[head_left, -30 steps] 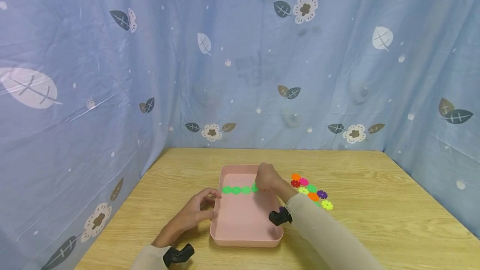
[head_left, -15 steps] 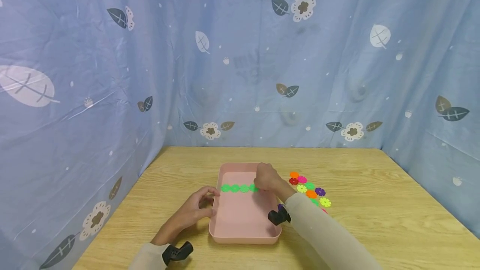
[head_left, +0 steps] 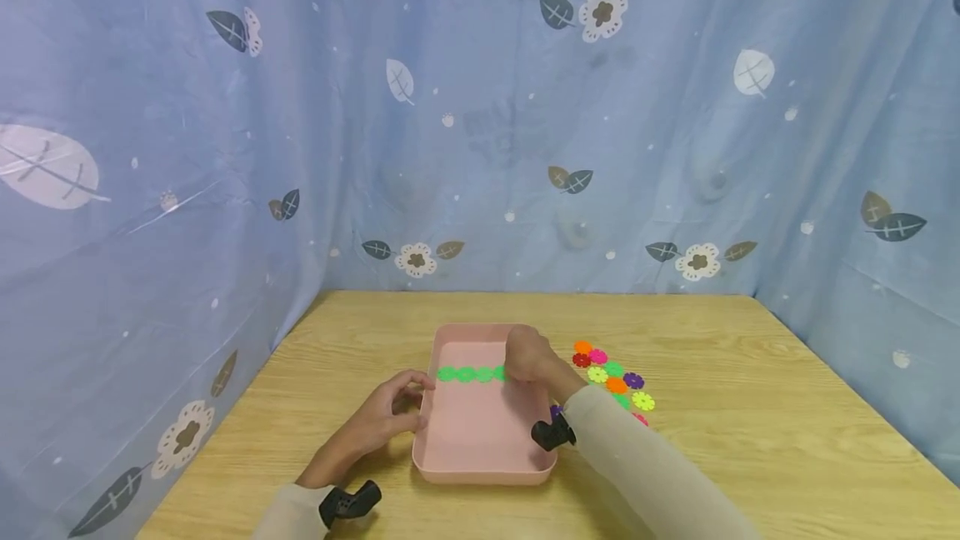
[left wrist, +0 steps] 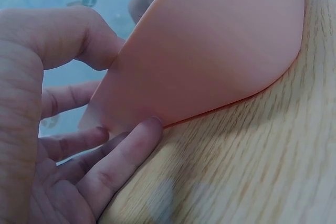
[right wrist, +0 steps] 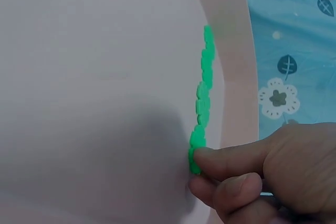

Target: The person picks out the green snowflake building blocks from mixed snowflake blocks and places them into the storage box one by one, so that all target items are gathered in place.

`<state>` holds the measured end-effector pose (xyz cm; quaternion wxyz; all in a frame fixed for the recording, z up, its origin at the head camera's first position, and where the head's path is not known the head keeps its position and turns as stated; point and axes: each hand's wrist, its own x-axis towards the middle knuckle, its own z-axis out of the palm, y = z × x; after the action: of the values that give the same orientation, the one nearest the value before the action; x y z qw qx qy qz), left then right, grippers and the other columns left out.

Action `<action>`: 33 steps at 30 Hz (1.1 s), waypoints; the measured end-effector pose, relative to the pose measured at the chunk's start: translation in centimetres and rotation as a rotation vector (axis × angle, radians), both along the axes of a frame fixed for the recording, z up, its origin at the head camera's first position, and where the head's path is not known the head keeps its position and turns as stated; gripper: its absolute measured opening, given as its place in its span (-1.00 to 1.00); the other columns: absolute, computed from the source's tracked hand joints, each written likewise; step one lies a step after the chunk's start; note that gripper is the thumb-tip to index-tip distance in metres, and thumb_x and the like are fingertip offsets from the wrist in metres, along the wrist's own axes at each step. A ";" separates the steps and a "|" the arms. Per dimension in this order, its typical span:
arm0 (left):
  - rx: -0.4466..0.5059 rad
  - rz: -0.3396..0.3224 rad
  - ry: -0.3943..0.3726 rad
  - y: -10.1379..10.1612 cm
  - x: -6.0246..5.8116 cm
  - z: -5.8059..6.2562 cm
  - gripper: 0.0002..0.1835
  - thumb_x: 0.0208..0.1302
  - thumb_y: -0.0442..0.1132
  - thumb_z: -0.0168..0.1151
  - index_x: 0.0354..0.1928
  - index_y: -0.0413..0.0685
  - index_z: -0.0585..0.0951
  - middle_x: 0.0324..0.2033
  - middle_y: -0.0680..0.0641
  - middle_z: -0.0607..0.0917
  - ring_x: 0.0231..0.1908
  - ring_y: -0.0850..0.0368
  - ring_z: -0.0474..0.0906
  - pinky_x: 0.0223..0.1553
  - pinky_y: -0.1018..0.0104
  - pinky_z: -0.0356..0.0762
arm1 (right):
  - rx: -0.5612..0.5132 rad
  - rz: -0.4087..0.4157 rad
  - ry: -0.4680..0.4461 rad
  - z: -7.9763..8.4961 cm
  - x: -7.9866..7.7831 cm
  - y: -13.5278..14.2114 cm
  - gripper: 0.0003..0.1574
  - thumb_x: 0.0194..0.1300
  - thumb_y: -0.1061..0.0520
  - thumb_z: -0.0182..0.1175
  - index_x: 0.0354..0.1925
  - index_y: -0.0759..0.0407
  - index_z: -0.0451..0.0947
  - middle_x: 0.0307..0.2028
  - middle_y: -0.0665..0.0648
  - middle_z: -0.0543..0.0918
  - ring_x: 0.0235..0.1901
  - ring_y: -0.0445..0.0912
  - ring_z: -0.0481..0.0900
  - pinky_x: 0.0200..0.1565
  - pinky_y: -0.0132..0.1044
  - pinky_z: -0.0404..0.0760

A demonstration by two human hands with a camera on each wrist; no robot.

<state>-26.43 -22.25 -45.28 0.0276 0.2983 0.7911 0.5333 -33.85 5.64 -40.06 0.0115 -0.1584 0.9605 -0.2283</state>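
Note:
A row of several green flower-shaped plastic discs [head_left: 467, 374] lies across the pink tray [head_left: 480, 477], nearer its far end, and they look joined. At the right end of the row, my right hand [head_left: 528, 354] pinches a green disc [right wrist: 197, 142] between thumb and fingers; the right wrist view shows this closely. My left hand [head_left: 386, 415] is at the tray's left side, with loosely bent fingers touching the rim and outer wall. In the left wrist view, its fingertips [left wrist: 152, 127] rest against the pink wall, apart from one another.
Several loose discs in orange, red, pink, yellow, green and purple [head_left: 633, 381] lie on the wooden table [head_left: 735, 407] right of the tray. My right forearm partly covers them. A blue patterned curtain [head_left: 480, 123] hangs behind and at both sides.
The head view has shifted slightly, so everything sits a little further left and up. Both hands stay nearly in the same place on the tray and the green row.

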 end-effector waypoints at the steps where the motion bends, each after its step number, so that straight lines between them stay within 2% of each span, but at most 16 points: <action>1: 0.003 -0.003 0.003 0.0 0.0 0.0 -0.47 0.14 -0.32 0.28 0.19 -0.27 0.45 0.13 -0.37 0.51 -0.02 -0.16 0.49 -0.09 0.20 0.53 | 0.000 -0.001 0.001 0.0 0.0 0.0 -0.38 0.12 0.46 0.13 -0.83 0.03 0.10 -0.75 -0.06 -0.02 -0.70 -0.17 -0.02 -0.68 -0.37 0.12; 8: 0.000 -0.005 -0.036 0.4 -0.4 -0.2 -0.47 0.17 -0.31 0.30 0.20 -0.25 0.46 0.15 -0.35 0.51 0.00 -0.12 0.49 -0.09 0.21 0.56 | 0.013 -0.052 -0.008 -0.4 0.0 0.3 -0.46 0.13 0.43 0.22 -0.77 0.10 0.19 -0.74 -0.02 0.06 -0.71 -0.12 0.14 -0.65 -0.35 0.22; 13: -0.005 0.014 -0.054 0.6 -0.2 -0.2 -0.44 0.13 -0.30 0.31 0.20 -0.26 0.46 0.15 -0.32 0.52 0.01 -0.12 0.49 -0.06 0.20 0.55 | -0.043 -0.061 -0.043 -0.1 0.4 0.7 -0.61 0.16 0.36 0.27 -0.69 0.18 0.35 -0.78 0.01 0.30 -0.77 -0.13 0.35 -0.68 -0.37 0.29; 17: -0.012 0.017 -0.058 0.6 -0.2 -0.1 -0.43 0.14 -0.29 0.30 0.22 -0.27 0.45 0.18 -0.31 0.52 0.04 -0.15 0.48 -0.03 0.18 0.54 | -0.077 -0.064 -0.088 0.6 0.5 1.3 -0.50 0.21 0.26 0.31 -0.80 0.16 0.39 -0.87 0.03 0.43 -0.85 -0.13 0.43 -0.72 -0.36 0.35; 20: -0.012 0.018 -0.045 0.5 -0.2 0.0 -0.43 0.14 -0.29 0.29 0.22 -0.26 0.45 0.17 -0.32 0.52 0.04 -0.16 0.49 -0.04 0.17 0.55 | -0.106 -0.045 -0.078 1.4 0.3 1.9 -0.46 0.27 0.20 0.32 -0.82 0.18 0.46 -0.87 0.05 0.48 -0.85 -0.11 0.48 -0.65 -0.31 0.47; 25: -0.016 0.030 -0.039 0.4 -0.2 0.1 -0.45 0.13 -0.29 0.29 0.20 -0.23 0.46 0.14 -0.31 0.53 0.01 -0.16 0.49 -0.05 0.18 0.55 | -0.164 -0.020 -0.057 2.6 0.2 3.2 -0.65 0.31 0.18 0.30 -0.60 0.29 0.69 -0.81 0.07 0.54 -0.79 -0.08 0.57 -0.54 -0.27 0.61; 28: -0.020 0.028 -0.042 0.2 -0.1 0.0 -0.45 0.13 -0.30 0.29 0.20 -0.25 0.45 0.15 -0.32 0.52 0.01 -0.15 0.47 -0.04 0.16 0.53 | -0.182 -0.024 -0.058 3.0 0.1 4.1 -0.74 0.31 0.18 0.29 -0.48 0.30 0.73 -0.76 0.12 0.59 -0.76 -0.02 0.61 -0.58 -0.28 0.57; 33: -0.019 0.018 -0.047 0.0 0.0 -0.1 -0.45 0.15 -0.31 0.27 0.20 -0.29 0.44 0.18 -0.35 0.49 0.02 -0.16 0.47 -0.06 0.17 0.54 | -0.186 -0.025 -0.046 3.1 -0.1 5.9 -0.78 0.34 0.17 0.27 -0.39 0.29 0.71 -0.63 0.23 0.68 -0.65 0.14 0.66 -0.68 -0.34 0.40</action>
<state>-26.45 -22.21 -45.39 0.0443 0.2782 0.7978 0.5331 -33.96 11.57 -36.95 0.0161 -0.1416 0.9365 -0.3204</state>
